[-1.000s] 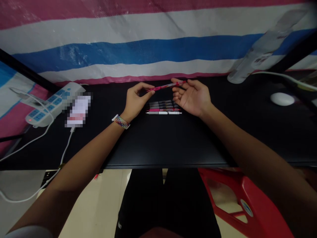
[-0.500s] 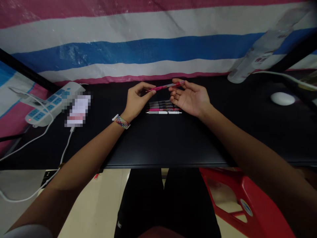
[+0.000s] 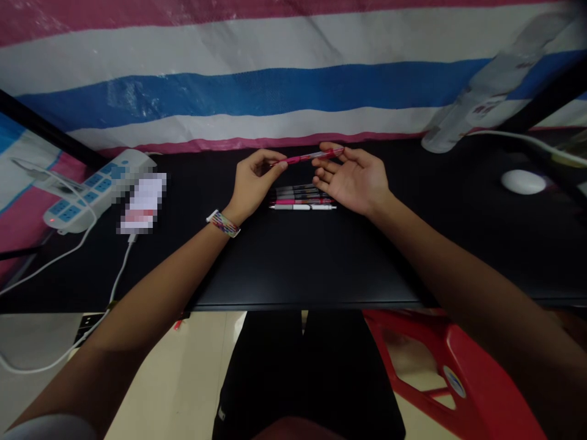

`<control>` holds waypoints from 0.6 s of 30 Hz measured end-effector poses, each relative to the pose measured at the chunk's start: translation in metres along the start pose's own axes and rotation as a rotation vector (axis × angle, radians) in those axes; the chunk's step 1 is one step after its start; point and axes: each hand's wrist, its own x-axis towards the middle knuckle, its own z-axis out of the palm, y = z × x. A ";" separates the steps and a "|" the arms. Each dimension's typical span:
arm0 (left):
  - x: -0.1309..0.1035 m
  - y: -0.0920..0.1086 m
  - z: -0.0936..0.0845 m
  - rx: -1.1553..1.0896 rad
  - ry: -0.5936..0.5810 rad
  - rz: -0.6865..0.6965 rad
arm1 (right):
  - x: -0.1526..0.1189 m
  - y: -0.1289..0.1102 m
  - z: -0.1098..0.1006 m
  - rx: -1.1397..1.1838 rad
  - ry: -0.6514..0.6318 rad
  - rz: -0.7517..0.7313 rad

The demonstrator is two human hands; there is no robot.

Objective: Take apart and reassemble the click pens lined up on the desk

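A pink pen (image 3: pixel 314 156) is held up between both hands, tilted slightly with its right end higher. My left hand (image 3: pixel 255 183) pinches the pen's left end between thumb and fingers; a multicoloured woven band circles that wrist. At the pen's right end, my right hand (image 3: pixel 355 179) grips it between thumb and index finger, palm turned up and the other fingers loosely curled. Below lies a row of several pens side by side on the black table (image 3: pixel 275 263). The nearest is a white pen (image 3: pixel 302 207), with a pink pen (image 3: pixel 300 201) just behind it and darker ones beyond.
On the left are a white power strip (image 3: pixel 98 189) and a blurred-out phone-like item (image 3: pixel 144 201) on a white cable. A white mouse (image 3: pixel 523 181) and a clear plastic cylinder (image 3: pixel 443 137) stand right. A striped sheet (image 3: pixel 275 91) hangs behind; a red stool (image 3: pixel 477 379) is below.
The held pen has turned a little, so its pink barrel shows differently and it sits slightly higher. Both hands stay nearly in place.
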 end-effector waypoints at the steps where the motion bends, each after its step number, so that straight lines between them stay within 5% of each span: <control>1: 0.000 0.001 0.000 0.003 -0.002 0.001 | 0.000 0.001 -0.001 -0.006 0.004 -0.004; 18: -0.002 0.008 0.003 0.016 -0.023 0.008 | 0.003 0.004 -0.002 0.126 -0.005 0.013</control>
